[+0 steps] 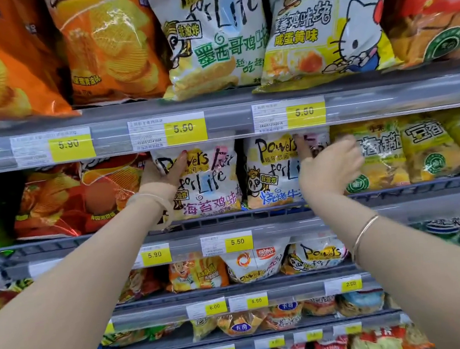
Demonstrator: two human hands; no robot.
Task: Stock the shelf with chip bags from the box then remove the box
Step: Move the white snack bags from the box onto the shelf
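Two white "Powers for Life" chip bags stand side by side on the middle shelf (228,220). My left hand (163,177) grips the left edge of the bag with purple lettering (209,182), thumb lying on its front. My right hand (329,167) holds the right edge of the bag with blue lettering (272,175); its thumb points up on the front and its blurred fingers curl round the side. The box is not in view.
Orange-red chip bags (76,197) stand left of the two white bags and yellow bags (409,151) right of them. The upper shelf (229,99) and the lower shelves (236,288) are packed with snack bags. Yellow price tags line each shelf rail.
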